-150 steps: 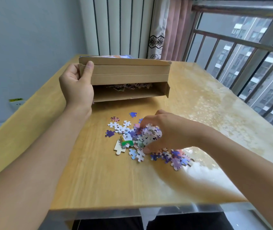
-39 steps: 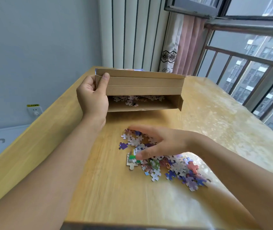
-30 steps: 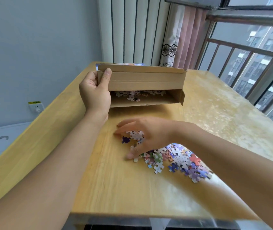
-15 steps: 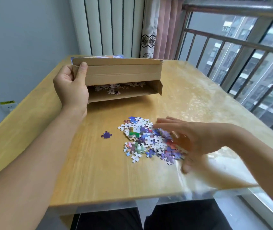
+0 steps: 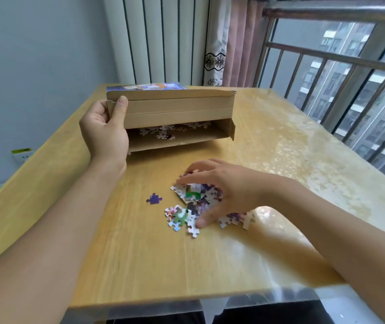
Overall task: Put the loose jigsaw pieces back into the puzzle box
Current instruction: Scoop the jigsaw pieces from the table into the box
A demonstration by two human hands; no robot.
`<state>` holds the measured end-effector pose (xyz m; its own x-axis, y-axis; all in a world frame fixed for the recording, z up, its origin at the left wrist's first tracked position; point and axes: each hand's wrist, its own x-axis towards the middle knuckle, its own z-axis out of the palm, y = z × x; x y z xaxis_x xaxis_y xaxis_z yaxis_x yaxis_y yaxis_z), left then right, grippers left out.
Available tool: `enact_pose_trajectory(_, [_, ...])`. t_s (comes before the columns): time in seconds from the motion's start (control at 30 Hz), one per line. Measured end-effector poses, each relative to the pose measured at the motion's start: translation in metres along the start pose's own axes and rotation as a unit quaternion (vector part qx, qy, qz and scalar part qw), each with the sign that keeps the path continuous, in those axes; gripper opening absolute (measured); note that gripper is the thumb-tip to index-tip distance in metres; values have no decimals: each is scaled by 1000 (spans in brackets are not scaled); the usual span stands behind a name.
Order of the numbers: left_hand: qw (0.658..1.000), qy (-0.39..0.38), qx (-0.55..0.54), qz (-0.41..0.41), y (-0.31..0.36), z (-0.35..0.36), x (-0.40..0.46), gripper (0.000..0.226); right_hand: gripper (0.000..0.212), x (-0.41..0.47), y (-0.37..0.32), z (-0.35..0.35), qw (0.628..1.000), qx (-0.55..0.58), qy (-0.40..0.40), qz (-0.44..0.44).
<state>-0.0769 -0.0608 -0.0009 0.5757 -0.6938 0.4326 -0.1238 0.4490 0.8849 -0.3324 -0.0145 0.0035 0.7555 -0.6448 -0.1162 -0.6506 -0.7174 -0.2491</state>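
Jigsaw pieces (image 5: pixel 195 208) lie heaped on the desk (image 5: pixel 140 253); right hand (image 5: pixel 224 190) curls around them to gather, while left hand (image 5: pixel 105 134) grips the puzzle box (image 5: pixel 175 111), its flap open, ready to receive them.

Puzzle box (image 5: pixel 177 111) behind loose pieces (image 5: pixel 186 211) — one piece (image 5: pixel 154 199) left, on table (image 5: pixel 140 265)

Head-worn wide-angle camera looks forward and down, close over the table (image 5: pixel 140 253).
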Motion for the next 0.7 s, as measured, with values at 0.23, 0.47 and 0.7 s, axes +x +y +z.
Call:
enact_pose_trajectory(0.23, [1000, -3, -9, 0, -1, 0, 3, 31, 60, 0, 0, -3, 998, 52, 17, 9])
enact_pose_trajectory(0.47, [1000, 3, -16, -5, 2, 0, 1, 29, 112, -12, 1, -23, 990, -19, -121, 67])
enact_pose_trajectory(0.7, [1000, 1, -19, -2, 1, 0, 1, 31, 72, -4, -7, -31, 989, -2, -117, 86])
